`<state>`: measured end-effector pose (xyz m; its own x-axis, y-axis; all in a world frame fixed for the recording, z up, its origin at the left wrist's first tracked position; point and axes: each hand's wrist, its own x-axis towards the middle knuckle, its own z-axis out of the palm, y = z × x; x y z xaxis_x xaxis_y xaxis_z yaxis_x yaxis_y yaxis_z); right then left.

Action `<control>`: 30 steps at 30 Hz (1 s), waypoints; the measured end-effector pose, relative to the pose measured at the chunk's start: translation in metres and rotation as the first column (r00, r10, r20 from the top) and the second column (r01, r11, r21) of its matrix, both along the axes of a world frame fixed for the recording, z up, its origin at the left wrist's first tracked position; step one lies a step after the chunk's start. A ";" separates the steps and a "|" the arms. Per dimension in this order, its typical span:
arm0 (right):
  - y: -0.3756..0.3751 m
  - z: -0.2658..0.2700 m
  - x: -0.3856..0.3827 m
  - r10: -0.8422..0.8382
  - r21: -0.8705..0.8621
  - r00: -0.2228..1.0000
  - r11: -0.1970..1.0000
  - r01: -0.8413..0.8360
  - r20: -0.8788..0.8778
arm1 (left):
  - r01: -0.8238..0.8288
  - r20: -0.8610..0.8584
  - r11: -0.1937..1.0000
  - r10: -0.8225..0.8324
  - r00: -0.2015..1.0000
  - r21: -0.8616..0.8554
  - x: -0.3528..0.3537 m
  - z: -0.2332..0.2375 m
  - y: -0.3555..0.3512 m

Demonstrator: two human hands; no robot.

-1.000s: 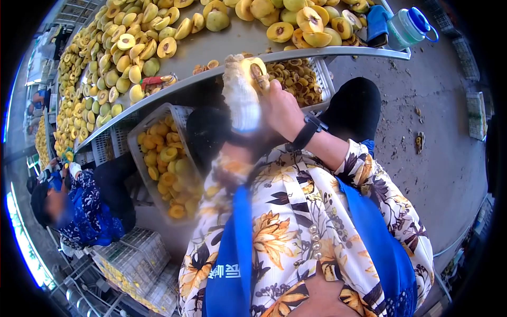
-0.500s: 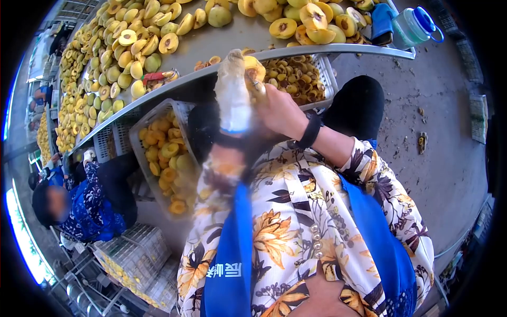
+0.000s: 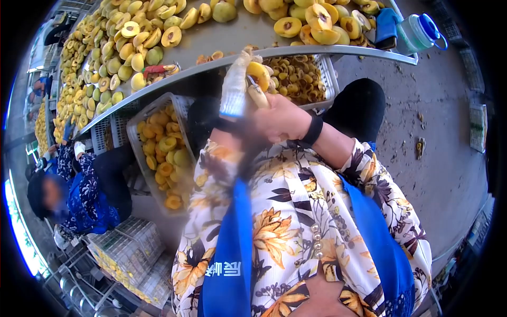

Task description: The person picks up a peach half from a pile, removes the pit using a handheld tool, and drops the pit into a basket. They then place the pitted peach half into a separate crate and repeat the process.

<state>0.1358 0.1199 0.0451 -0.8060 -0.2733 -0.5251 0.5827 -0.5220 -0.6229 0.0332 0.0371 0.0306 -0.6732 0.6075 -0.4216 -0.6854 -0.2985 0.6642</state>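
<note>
My left hand [image 3: 236,84], in a white glove, holds a yellow peach half [image 3: 259,75] over the table's front edge. My bare right hand [image 3: 285,117] is wrapped round the pale handle of a small tool [image 3: 257,96]. The tool's metal end touches the cut face of the peach half. Below and behind my hands is a white crate [image 3: 330,79] with many brown-centred peach scraps [image 3: 298,79]. To the left stands another crate [image 3: 138,150] of yellow peach halves [image 3: 166,153].
A metal table [image 3: 203,39] bears heaps of halved peaches [image 3: 119,47], a red-handled tool [image 3: 158,68], a blue cloth [image 3: 387,25] and a water jug [image 3: 417,33]. A co-worker [image 3: 87,195] sits at the left near stacked crates [image 3: 127,248].
The peach half and the tool's metal end now show more clearly between my hands. My right hand has moved slightly down. The co-worker's head and arm have shifted a little.
</note>
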 end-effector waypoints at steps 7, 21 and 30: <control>0.009 -0.031 0.001 0.094 -0.186 0.989 0.976 -0.114 -0.111 | -0.439 0.134 0.895 0.445 0.885 -0.076 -0.056 -0.026 -0.087; 0.024 -0.077 -0.001 0.129 0.863 0.983 0.504 0.045 -0.127 | -0.683 -0.510 0.356 -0.860 0.028 -0.637 -0.082 0.022 -0.036; 0.056 -0.057 0.049 -0.142 0.812 0.955 0.503 0.296 -0.260 | -0.405 -0.246 0.269 -0.963 -0.110 -0.874 -0.095 -0.027 0.147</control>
